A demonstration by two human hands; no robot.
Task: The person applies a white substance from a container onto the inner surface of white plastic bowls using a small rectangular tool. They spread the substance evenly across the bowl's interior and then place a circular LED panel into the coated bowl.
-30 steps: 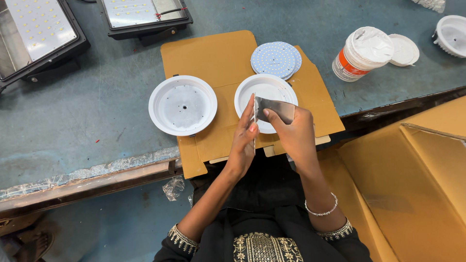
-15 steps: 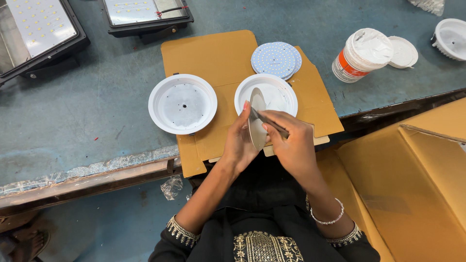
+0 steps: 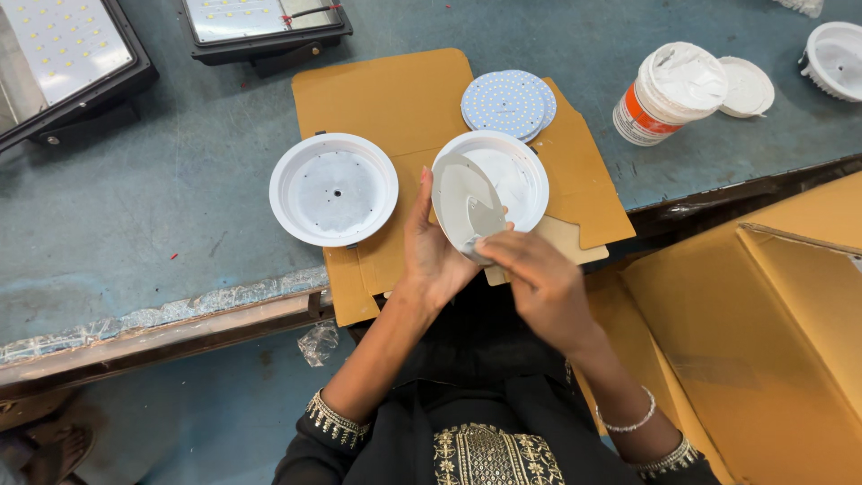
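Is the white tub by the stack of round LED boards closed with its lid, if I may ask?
No, the tub stands open showing white paste, and its lid lies on the table beside it.

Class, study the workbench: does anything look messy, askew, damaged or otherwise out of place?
Yes. The white tub is smeared with paste over its rim and side, its lid lying off beside it. The bench edge is chipped and worn. The cardboard sheet overhangs that edge.
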